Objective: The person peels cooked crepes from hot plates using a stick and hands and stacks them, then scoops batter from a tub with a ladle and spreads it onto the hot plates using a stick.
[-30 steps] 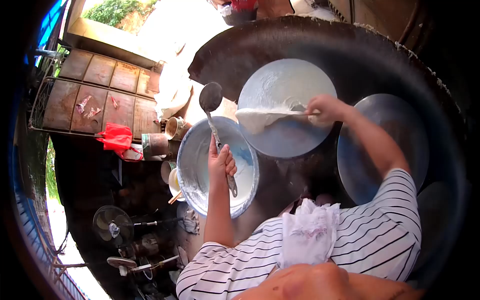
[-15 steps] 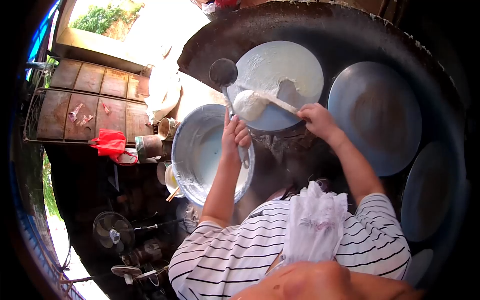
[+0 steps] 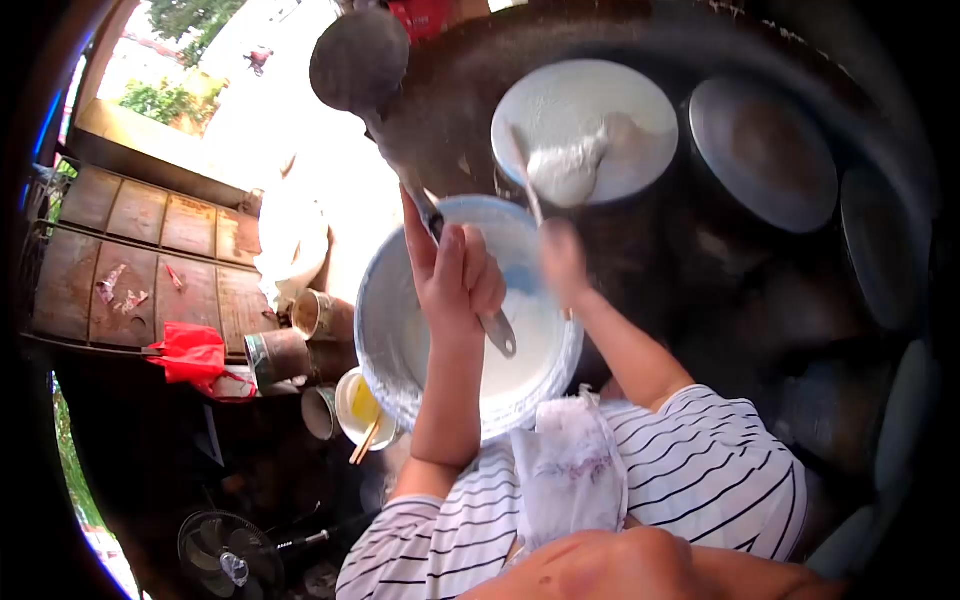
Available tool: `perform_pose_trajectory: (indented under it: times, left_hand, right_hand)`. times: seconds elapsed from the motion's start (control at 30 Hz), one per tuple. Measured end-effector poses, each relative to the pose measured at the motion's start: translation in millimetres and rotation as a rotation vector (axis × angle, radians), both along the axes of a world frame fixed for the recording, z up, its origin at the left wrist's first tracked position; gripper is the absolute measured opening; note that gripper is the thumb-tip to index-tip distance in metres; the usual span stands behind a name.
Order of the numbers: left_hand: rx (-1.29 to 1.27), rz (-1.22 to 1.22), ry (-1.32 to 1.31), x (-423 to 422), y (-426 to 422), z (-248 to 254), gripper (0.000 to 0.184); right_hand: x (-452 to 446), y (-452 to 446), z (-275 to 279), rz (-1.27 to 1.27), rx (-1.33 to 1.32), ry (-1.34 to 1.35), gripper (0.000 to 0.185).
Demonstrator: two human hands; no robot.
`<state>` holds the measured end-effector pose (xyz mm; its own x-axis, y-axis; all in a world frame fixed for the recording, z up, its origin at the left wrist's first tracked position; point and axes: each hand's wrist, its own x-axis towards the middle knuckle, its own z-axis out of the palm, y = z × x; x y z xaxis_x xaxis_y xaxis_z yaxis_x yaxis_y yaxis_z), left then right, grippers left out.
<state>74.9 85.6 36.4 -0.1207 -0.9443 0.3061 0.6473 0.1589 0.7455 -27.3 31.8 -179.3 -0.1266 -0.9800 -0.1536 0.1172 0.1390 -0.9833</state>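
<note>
Daylight glares beside the dark surface [image 3: 455,110]. Your left hand [image 3: 460,272] grips a raised ladle [image 3: 360,62]; your blurred right hand [image 3: 563,265] closes around a stick [image 3: 536,200] reaching over the disc [image 3: 655,140], where white paste [image 3: 565,172] lies heaped. Below your left hand, the tub [image 3: 375,340] holds white liquid [image 3: 522,352]. Beside it, a pot [image 3: 347,415] holds chopsticks [image 3: 366,441]; farther left hangs a red bag [image 3: 190,352].

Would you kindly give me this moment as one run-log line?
left hand: gripping ladle | right hand: holding spatula | white paste: on round griddle
</note>
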Motion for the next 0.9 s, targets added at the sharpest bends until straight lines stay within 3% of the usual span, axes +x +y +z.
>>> perform_pose_trajectory:
  times: [0.07, 0.17, 0.3, 0.37, 0.43, 0.47, 0.6, 0.83, 0.9]
  left_hand:
    - [0.155, 0.05, -0.01, 12.6, 18.3, 15.6, 0.056]
    - [0.192, 0.018, 0.01, 18.6, 25.2, 19.7, 0.056]
    - [0.124, 0.004, 0.019, 25.1, 25.4, 1.8, 0.057]
    - [0.196, 0.098, -0.116, 27.2, 27.6, 11.6, 0.058]
    - [0.284, 0.132, -0.186, 29.8, 34.4, 11.0, 0.058]
    - [0.294, 0.14, -0.195, 29.7, 34.7, 8.4, 0.057]
    - [0.243, 0.077, -0.197, 20.7, 32.5, -2.6, 0.057]
    - [0.247, 0.026, -0.261, -54.8, 5.6, -9.3, 0.062]
    - [0.28, 0.031, -0.298, -72.6, -6.3, -8.3, 0.061]
  right_hand:
    - [-15.8, 37.0, 5.5, -0.061, 0.164, -0.24, 0.032]
    - [-38.6, 40.1, 13.1, -0.185, 0.193, -0.16, 0.032]
    - [-58.3, 11.8, 43.4, -0.29, 0.23, -0.33, 0.035]
    - [-58.0, -6.2, 38.3, -0.367, 0.196, -0.447, 0.034]
    - [-44.9, 11.1, 34.2, -0.279, 0.129, -0.339, 0.033]
    - [-43.3, 30.8, 23.1, -0.153, 0.148, -0.131, 0.032]
    - [-119.8, 82.1, 26.3, -0.173, 0.303, -0.087, 0.036]
    - [-185.9, -5.6, 33.5, -0.095, 0.181, 0.061, 0.035]
    - [-194.5, 25.8, 42.4, 0.155, 0.114, 0.158, 0.035]
